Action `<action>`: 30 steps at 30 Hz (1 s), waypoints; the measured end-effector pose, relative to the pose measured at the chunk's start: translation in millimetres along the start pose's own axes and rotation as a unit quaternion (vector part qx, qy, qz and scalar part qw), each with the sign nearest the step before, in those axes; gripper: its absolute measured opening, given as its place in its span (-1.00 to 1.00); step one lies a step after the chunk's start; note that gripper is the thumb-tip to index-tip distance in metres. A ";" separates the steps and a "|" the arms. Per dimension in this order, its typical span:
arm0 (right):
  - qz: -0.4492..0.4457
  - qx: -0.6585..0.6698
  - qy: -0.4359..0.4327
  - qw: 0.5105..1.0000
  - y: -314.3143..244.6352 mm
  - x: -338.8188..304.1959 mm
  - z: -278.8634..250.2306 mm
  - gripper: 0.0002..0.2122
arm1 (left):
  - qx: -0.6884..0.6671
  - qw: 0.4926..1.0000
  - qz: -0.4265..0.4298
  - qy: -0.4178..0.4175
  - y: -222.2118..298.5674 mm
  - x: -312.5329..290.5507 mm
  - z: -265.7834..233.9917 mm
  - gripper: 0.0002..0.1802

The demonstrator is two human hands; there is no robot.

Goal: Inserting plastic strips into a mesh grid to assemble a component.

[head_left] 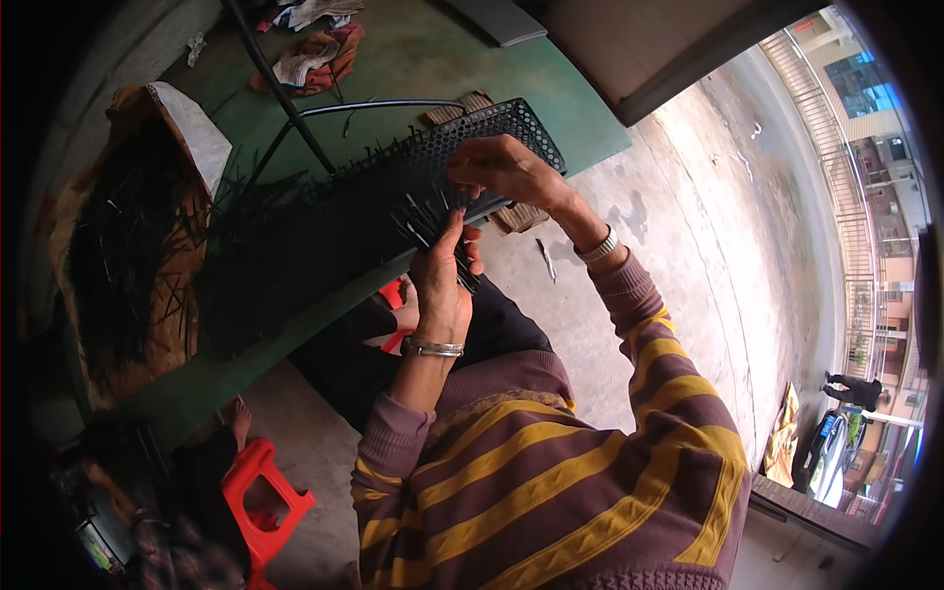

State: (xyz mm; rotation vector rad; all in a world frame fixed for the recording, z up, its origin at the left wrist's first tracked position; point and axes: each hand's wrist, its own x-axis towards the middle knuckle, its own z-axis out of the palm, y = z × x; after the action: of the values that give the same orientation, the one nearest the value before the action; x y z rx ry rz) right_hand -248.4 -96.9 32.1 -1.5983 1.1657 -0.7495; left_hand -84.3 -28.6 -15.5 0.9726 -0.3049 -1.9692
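Left hand [440,274] is gripping a bundle of thin dark strips [424,220] near frame centre. Right hand [504,169] is hovering, curled, to its upper right; cannot tell whether it is grasping anything. Black mesh basket [532,126] is sitting upper centre.

Daylight comes from the open right side, washing the floor [688,295] pale, close to glare in places. The left is dim; the black strips [123,256] on the table [580,123] merge into deep shadow with little detail. The person [172,551] at lower left looks murky and soft. The railing [836,187] bows, and the corners fall to black.
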 end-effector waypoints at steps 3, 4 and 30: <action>0.023 0.056 -0.008 0.998 4.0 -0.8 -4.1 -0.81 | 0.011 1.000 -0.001 0.011 0.0 -1.0 7.6 -0.77; 0.039 0.043 -0.019 0.998 -0.5 -1.5 -5.3 -0.81 | 0.024 1.000 0.001 0.014 1.0 -1.3 9.0 -0.79; -0.137 -0.093 0.243 0.956 0.8 37.8 -27.3 -0.91 | 0.002 0.998 -0.067 0.005 -13.7 3.6 13.4 -0.71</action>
State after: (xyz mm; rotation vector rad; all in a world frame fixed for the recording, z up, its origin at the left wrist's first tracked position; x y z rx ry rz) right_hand -259.5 -141.8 37.8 -1.8135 1.4088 -1.3010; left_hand -103.7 -25.7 -16.0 1.0291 -0.2437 -2.0842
